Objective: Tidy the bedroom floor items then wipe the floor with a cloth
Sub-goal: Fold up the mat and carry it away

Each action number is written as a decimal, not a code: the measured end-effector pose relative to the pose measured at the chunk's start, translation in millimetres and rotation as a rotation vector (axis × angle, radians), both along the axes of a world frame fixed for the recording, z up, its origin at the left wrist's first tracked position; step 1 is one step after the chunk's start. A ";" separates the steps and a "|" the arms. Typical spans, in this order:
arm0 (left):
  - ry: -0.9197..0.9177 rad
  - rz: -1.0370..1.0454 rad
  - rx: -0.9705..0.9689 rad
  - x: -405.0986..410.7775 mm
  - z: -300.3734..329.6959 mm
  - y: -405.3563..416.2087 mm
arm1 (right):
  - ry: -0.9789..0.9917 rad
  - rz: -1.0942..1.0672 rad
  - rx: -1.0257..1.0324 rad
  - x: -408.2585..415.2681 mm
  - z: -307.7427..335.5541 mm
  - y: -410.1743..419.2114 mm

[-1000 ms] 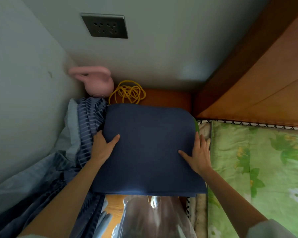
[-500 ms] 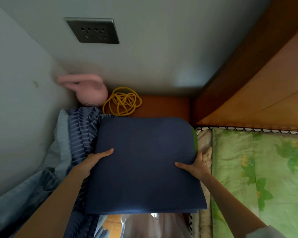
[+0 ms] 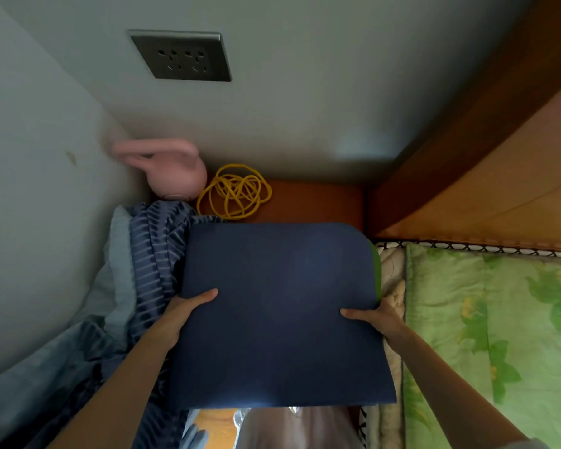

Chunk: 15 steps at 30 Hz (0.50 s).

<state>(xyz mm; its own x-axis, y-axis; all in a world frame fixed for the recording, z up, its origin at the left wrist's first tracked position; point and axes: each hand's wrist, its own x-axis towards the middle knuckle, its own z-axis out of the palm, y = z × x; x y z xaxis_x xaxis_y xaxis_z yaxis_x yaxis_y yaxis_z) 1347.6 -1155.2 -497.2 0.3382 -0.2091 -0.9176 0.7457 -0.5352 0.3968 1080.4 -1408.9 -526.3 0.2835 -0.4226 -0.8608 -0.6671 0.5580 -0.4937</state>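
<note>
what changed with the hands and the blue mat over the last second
Both hands went from lying flat on top of the blue mat to a grip on its side edges: the left hand and right hand now have thumbs on top, fingers tucked under. The pink toy, yellow cord and striped bedding lie as before.

walls: I face a pale grey-green corner (image 3: 305,118) | socket: dark double outlet plate (image 3: 180,56) on the far wall | floor: reddish-brown wood strip (image 3: 314,202) at the wall's foot | furniture: wooden bed frame (image 3: 499,163) on my right | light: dim, soft
</note>
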 end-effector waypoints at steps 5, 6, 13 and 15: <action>-0.014 0.027 -0.030 4.8 6.6 -1.6 | -0.046 -0.048 0.005 2.0 17.8 -2.6; -0.021 0.027 -0.034 6.5 8.2 -2.6 | -0.048 -0.053 -0.004 2.6 19.7 -4.5; -0.164 0.086 -0.113 18.3 16.5 -14.7 | -0.126 -0.083 -0.106 22.2 40.0 -23.7; -0.195 0.089 -0.144 29.1 18.9 -25.3 | -0.146 -0.093 -0.141 31.0 40.6 -30.5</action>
<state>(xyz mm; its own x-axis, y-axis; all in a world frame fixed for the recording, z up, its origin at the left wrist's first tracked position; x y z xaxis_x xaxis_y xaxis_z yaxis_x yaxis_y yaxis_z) 1376.6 -1180.5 -478.3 0.5286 -0.2943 -0.7962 0.6892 -0.3988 0.6050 1111.4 -1439.5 -485.8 0.3549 -0.5656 -0.7444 -0.5319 0.5326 -0.6584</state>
